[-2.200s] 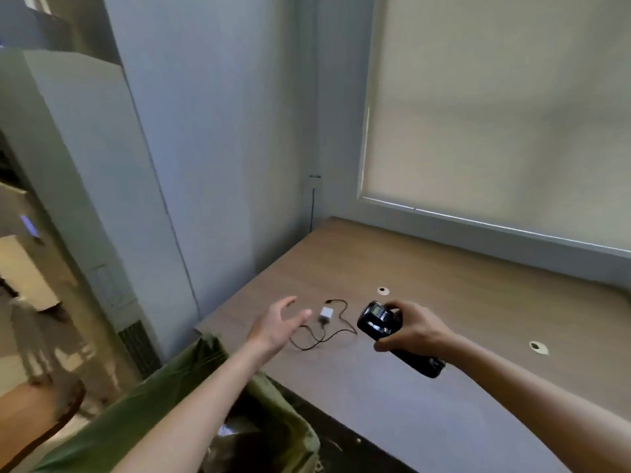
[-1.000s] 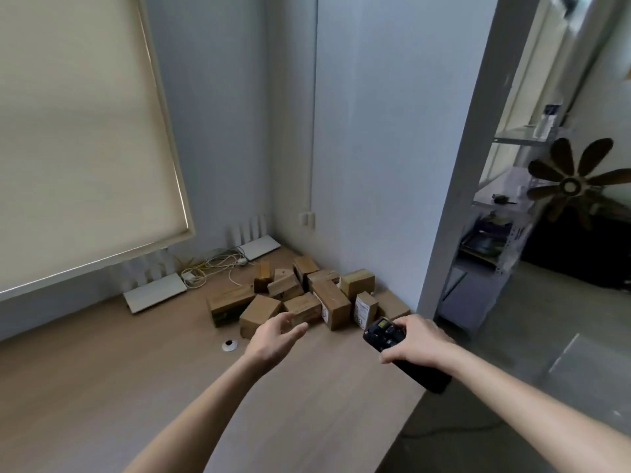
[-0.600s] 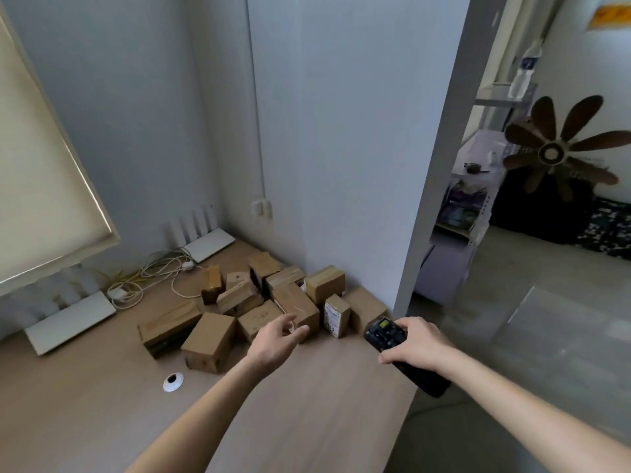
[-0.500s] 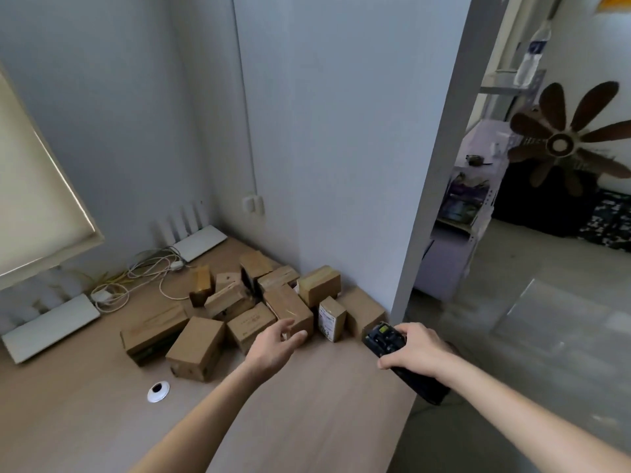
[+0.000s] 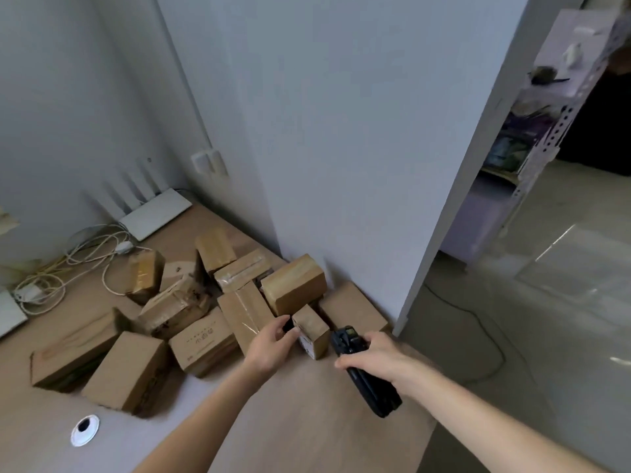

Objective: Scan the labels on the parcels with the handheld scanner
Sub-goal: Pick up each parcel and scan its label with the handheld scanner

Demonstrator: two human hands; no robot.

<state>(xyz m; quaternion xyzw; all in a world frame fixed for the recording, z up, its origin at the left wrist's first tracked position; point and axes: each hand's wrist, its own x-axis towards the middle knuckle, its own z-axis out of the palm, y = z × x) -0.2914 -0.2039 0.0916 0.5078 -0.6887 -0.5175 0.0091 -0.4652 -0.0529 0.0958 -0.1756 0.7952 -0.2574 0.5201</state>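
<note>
Gripping the black handheld scanner at lower centre, the right hand aims forward. The left hand pinches the small brown cardboard parcel just beyond. Risk: tilting it hides its white label from the scanner.

White router and tangled cables sit far back-left on the counter, grommet cap near left.
</note>
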